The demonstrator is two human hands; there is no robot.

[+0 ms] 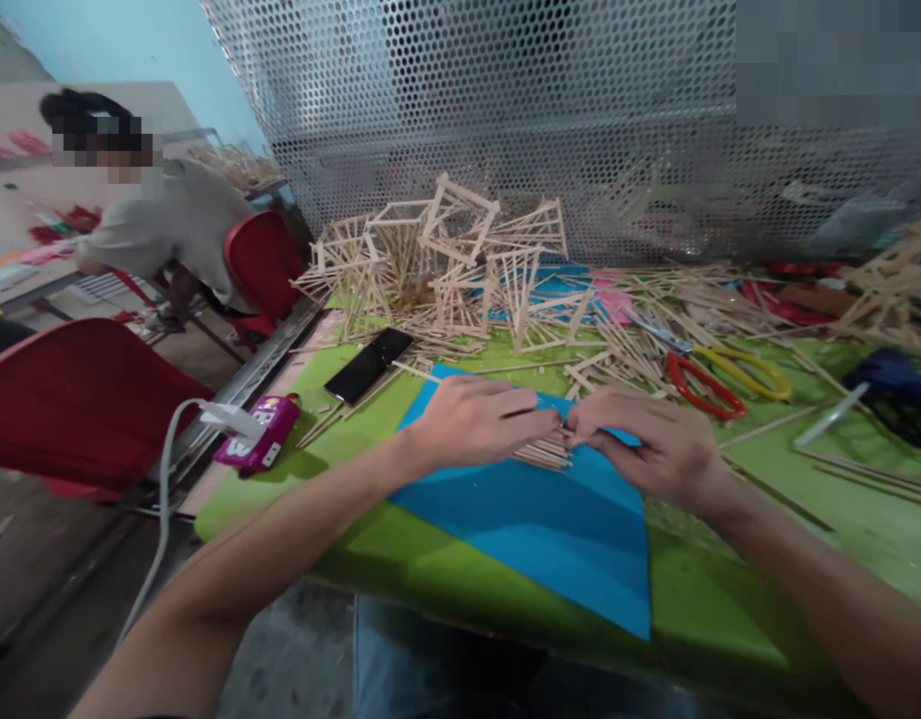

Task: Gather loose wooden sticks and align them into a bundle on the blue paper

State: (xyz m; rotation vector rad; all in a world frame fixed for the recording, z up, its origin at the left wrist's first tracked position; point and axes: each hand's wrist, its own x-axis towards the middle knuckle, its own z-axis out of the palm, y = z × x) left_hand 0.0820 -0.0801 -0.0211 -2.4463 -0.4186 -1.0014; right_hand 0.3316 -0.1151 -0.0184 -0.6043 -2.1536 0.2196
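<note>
Both hands meet over a blue sheet (535, 529) on the green tabletop. My left hand (479, 419) is closed over a row of thin wooden sticks (546, 455), their ends showing under its fingers. At the right ends of those sticks, the fingers of my right hand (651, 439) are pinched together, touching or nearly touching the left fingertips. What exactly lies between the right fingertips is hidden. Just behind the hands stand several frames built of glued wooden sticks (460, 225), among many loose ones.
Scissors with red and yellow handles (704, 384) lie right of the hands, near a dark blue tool (891, 384). A black phone (369, 365) and a purple power adapter (260, 435) with a white cable are on the left. A perforated metal panel (505, 110) rises behind. Another person (176, 220) sits far left.
</note>
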